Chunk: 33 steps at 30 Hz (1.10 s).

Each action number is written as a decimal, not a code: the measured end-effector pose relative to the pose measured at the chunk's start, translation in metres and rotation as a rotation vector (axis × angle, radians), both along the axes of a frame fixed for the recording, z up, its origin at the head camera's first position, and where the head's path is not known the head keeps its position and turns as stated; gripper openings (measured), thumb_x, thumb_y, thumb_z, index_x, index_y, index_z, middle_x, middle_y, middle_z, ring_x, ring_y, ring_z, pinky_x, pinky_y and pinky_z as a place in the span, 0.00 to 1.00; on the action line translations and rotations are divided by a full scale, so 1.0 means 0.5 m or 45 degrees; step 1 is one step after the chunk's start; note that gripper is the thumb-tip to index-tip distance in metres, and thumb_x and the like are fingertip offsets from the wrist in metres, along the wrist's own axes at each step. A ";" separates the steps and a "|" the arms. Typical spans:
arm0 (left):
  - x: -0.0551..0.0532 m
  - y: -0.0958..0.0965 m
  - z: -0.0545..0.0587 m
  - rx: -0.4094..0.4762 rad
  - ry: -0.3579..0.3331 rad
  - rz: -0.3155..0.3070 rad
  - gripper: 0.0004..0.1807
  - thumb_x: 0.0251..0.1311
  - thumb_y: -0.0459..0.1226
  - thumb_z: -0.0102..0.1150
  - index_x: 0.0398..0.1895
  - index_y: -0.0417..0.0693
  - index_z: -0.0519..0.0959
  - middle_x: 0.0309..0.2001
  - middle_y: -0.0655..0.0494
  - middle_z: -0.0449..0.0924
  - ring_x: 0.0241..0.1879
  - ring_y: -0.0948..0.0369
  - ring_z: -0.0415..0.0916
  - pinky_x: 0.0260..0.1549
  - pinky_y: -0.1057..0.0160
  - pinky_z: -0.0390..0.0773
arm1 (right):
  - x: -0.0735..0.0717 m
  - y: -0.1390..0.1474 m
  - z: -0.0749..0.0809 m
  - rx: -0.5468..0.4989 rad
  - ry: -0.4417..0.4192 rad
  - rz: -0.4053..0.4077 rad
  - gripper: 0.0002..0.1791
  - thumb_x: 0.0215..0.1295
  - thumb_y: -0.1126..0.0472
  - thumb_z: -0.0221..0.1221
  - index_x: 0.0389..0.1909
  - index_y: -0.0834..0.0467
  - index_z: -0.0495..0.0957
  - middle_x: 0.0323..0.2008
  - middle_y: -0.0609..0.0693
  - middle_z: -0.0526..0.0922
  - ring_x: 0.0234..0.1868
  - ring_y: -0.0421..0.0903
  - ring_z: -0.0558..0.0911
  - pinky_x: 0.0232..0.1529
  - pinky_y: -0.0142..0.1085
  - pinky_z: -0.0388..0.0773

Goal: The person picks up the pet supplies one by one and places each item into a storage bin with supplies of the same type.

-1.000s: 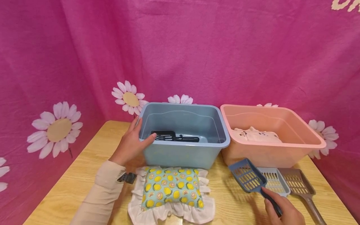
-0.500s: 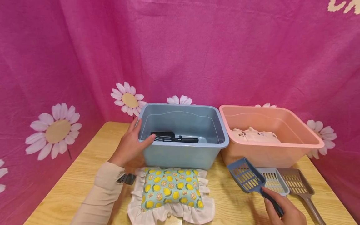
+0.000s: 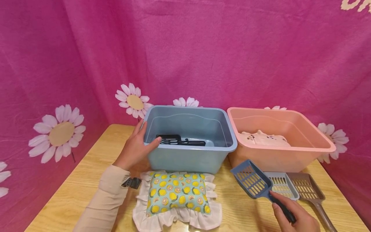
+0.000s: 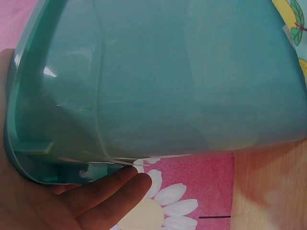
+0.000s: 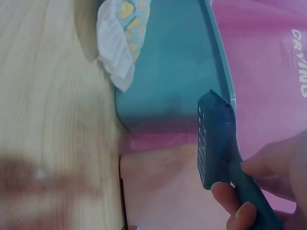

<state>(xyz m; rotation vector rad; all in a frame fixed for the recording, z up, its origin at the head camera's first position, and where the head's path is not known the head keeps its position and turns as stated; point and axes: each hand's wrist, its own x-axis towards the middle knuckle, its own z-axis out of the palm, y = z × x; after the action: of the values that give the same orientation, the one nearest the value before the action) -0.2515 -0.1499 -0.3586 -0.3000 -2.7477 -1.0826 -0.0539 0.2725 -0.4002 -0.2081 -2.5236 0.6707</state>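
Note:
A dark-blue slotted litter scoop (image 3: 251, 181) is raised over the table at the right, its handle in the grip of my right hand (image 3: 295, 214). In the right wrist view, thumb and fingers wrap the scoop's handle (image 5: 252, 203). My left hand (image 3: 134, 149) holds the near left corner of the blue bin (image 3: 185, 161), the thumb over the front rim. The left wrist view has its fingers (image 4: 112, 196) under the bin's rim. Inside the blue bin lies a black litter scoop (image 3: 181, 141). A lemon-print pillow (image 3: 176, 193) with white ruffles lies before it.
The pink bin (image 3: 278, 158), with a white printed cloth item (image 3: 263, 140) inside, stands right of the blue one. A light-grey scoop (image 3: 282, 187) and a brown scoop (image 3: 308, 190) lie in front of it. A magenta flowered curtain (image 3: 185, 58) hangs behind the table (image 3: 72, 199).
The right hand and its blue litter scoop have shifted slightly; the scoop's head has moved a little left and up. The left hand stays at the blue bin's corner.

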 end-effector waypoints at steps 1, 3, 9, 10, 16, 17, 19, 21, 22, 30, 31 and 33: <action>-0.001 0.001 0.000 0.003 -0.004 -0.001 0.53 0.56 0.65 0.52 0.77 0.48 0.47 0.77 0.52 0.39 0.69 0.41 0.53 0.56 0.34 0.67 | 0.001 -0.001 0.002 0.001 -0.001 -0.003 0.13 0.61 0.57 0.64 0.47 0.48 0.84 0.35 0.47 0.85 0.23 0.29 0.73 0.21 0.18 0.68; -0.002 0.002 0.001 0.006 -0.008 0.000 0.53 0.56 0.65 0.52 0.77 0.48 0.46 0.77 0.51 0.39 0.69 0.41 0.53 0.55 0.34 0.68 | 0.002 -0.002 0.007 -0.006 -0.006 0.005 0.13 0.62 0.57 0.64 0.48 0.48 0.84 0.36 0.48 0.85 0.23 0.29 0.74 0.21 0.18 0.69; -0.001 0.003 0.000 0.012 -0.001 0.003 0.53 0.56 0.66 0.52 0.77 0.49 0.47 0.77 0.53 0.39 0.70 0.42 0.54 0.55 0.35 0.68 | 0.006 -0.009 0.019 -0.034 0.052 0.043 0.15 0.59 0.60 0.66 0.48 0.49 0.84 0.36 0.48 0.84 0.22 0.31 0.74 0.21 0.18 0.70; -0.001 0.003 0.001 0.012 -0.003 0.004 0.53 0.56 0.66 0.52 0.77 0.49 0.47 0.77 0.53 0.38 0.70 0.42 0.54 0.56 0.35 0.68 | 0.007 -0.010 0.021 -0.037 0.066 0.045 0.15 0.59 0.61 0.66 0.48 0.49 0.84 0.36 0.48 0.84 0.22 0.31 0.74 0.21 0.18 0.70; 0.000 0.000 0.001 0.011 -0.017 0.009 0.53 0.56 0.65 0.52 0.77 0.49 0.46 0.77 0.52 0.38 0.70 0.42 0.53 0.55 0.35 0.69 | 0.010 -0.018 0.030 -0.058 0.085 0.072 0.16 0.58 0.63 0.67 0.48 0.49 0.84 0.35 0.47 0.83 0.22 0.33 0.74 0.21 0.19 0.70; 0.000 0.001 0.000 0.014 -0.017 0.007 0.53 0.56 0.65 0.53 0.77 0.49 0.46 0.77 0.52 0.38 0.70 0.42 0.53 0.54 0.35 0.69 | 0.011 -0.019 0.031 -0.062 0.085 0.076 0.16 0.58 0.63 0.67 0.48 0.49 0.84 0.35 0.47 0.83 0.22 0.33 0.74 0.21 0.19 0.70; -0.001 0.001 0.000 0.018 -0.019 0.003 0.53 0.56 0.65 0.53 0.77 0.50 0.46 0.77 0.52 0.39 0.70 0.42 0.53 0.53 0.36 0.71 | 0.013 -0.022 0.034 -0.069 0.089 0.077 0.16 0.59 0.63 0.66 0.49 0.49 0.84 0.35 0.47 0.82 0.22 0.33 0.75 0.21 0.19 0.71; -0.002 0.002 0.001 0.019 -0.020 -0.003 0.53 0.56 0.65 0.53 0.77 0.50 0.46 0.77 0.52 0.38 0.70 0.42 0.53 0.53 0.36 0.70 | 0.013 -0.023 0.036 -0.089 0.090 0.073 0.16 0.59 0.63 0.66 0.49 0.50 0.84 0.36 0.48 0.83 0.23 0.32 0.76 0.22 0.19 0.72; -0.001 0.002 0.001 0.017 -0.023 -0.003 0.53 0.56 0.65 0.53 0.77 0.49 0.46 0.77 0.52 0.38 0.70 0.42 0.53 0.53 0.36 0.70 | 0.013 -0.025 0.038 -0.096 0.088 0.069 0.16 0.59 0.63 0.66 0.49 0.50 0.84 0.37 0.49 0.83 0.24 0.33 0.76 0.22 0.19 0.73; -0.002 0.001 0.001 0.004 -0.022 -0.006 0.53 0.56 0.66 0.52 0.77 0.49 0.46 0.77 0.52 0.38 0.70 0.41 0.52 0.55 0.35 0.68 | 0.010 -0.027 0.054 -0.061 0.096 0.065 0.17 0.60 0.61 0.66 0.51 0.50 0.83 0.39 0.52 0.85 0.21 0.33 0.74 0.19 0.20 0.70; -0.003 0.001 0.001 0.003 -0.022 -0.005 0.53 0.56 0.66 0.52 0.77 0.49 0.46 0.77 0.52 0.38 0.70 0.41 0.52 0.54 0.35 0.69 | 0.010 -0.027 0.056 -0.043 0.102 0.069 0.17 0.59 0.61 0.66 0.51 0.49 0.83 0.39 0.51 0.85 0.22 0.32 0.74 0.20 0.19 0.70; -0.005 0.002 -0.001 0.002 -0.018 -0.002 0.53 0.56 0.66 0.52 0.77 0.49 0.46 0.77 0.52 0.38 0.70 0.41 0.52 0.55 0.35 0.68 | 0.009 -0.028 0.061 -0.020 0.117 0.087 0.18 0.58 0.61 0.67 0.51 0.48 0.83 0.38 0.50 0.85 0.24 0.30 0.75 0.23 0.17 0.70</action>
<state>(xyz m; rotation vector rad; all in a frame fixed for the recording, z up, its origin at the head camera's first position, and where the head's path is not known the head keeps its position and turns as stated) -0.2539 -0.1489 -0.3590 -0.2959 -2.7594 -1.0909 -0.0495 0.2584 -0.3697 -0.0948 -2.4475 0.7103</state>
